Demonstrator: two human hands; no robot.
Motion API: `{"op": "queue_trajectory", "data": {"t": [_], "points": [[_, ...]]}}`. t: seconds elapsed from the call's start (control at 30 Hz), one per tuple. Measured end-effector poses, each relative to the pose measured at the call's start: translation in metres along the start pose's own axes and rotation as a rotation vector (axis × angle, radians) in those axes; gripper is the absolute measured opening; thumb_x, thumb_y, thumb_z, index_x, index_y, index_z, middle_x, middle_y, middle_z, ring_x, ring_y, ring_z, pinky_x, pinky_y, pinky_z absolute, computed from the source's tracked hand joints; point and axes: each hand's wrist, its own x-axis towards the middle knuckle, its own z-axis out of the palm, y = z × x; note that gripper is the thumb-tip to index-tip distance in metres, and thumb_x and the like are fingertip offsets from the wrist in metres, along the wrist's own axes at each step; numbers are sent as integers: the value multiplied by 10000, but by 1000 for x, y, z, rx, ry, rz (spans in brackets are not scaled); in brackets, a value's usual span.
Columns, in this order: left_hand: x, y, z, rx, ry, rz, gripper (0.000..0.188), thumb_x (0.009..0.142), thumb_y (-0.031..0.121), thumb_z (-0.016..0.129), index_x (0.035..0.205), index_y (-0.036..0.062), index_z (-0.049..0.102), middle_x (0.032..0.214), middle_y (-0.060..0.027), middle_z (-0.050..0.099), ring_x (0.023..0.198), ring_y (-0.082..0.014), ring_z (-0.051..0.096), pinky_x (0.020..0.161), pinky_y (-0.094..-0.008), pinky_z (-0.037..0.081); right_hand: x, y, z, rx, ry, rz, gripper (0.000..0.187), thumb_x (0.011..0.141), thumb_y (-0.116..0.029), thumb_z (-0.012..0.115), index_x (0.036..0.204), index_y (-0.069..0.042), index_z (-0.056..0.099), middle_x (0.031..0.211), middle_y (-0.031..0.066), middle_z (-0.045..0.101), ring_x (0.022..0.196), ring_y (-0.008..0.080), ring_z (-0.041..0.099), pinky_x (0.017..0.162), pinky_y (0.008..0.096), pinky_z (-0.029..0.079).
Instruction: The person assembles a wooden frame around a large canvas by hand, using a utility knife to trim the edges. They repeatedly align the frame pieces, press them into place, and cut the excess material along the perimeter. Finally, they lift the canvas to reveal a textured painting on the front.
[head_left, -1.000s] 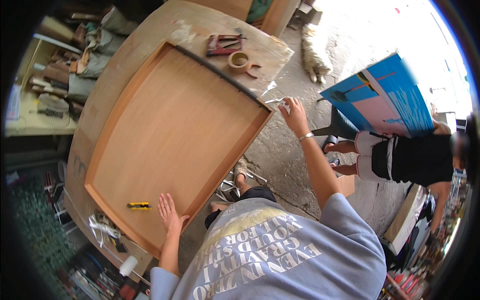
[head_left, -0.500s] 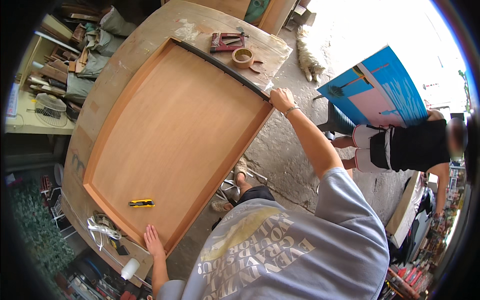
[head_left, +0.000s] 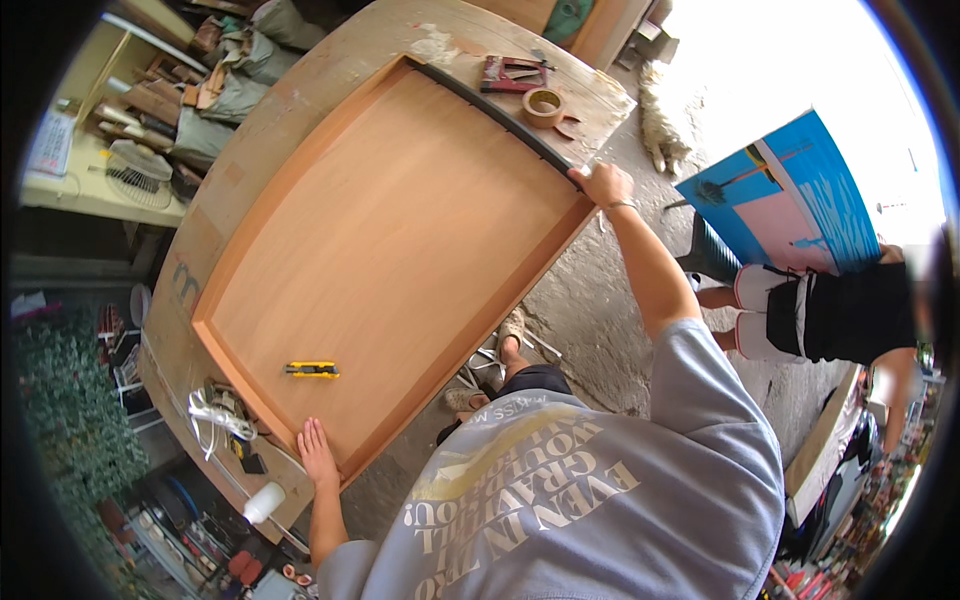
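Shallow wooden tray [head_left: 400, 230] lies on bench [head_left: 260, 165], right hand [head_left: 606, 186] with grip closed around one corner, left hand [head_left: 318, 456] over the opposite end, its hold unclear; best to steady both ends evenly, lest loose yellow cutter [head_left: 312, 369] slide.

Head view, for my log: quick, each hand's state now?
Left hand: open, touching the wooden frame.
Right hand: closed on the wooden frame's corner.
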Motion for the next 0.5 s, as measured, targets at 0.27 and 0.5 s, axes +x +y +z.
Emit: {"op": "queue_trajectory", "data": {"t": [0.27, 0.5], "points": [[9, -9, -127, -1055, 338, -382, 651, 879, 250, 762, 1441, 20, 529, 1557, -192, 448, 1454, -338, 411, 1195, -505, 318, -111, 140, 70, 265, 97, 256, 742, 1016, -623, 405, 868, 20, 745, 739, 209, 713, 706, 352, 720, 726, 462, 550], [-18, 97, -219, -2060, 352, -588, 292, 1000, 204, 666, 1155, -42, 693, 1035, -174, 754, 949, -220, 734, 851, -343, 565, -183, 137, 73, 687, -16, 436, 610, 999, -530, 559, 809, 21, 742, 728, 105, 737, 672, 204, 722, 653, 351, 546]]}}
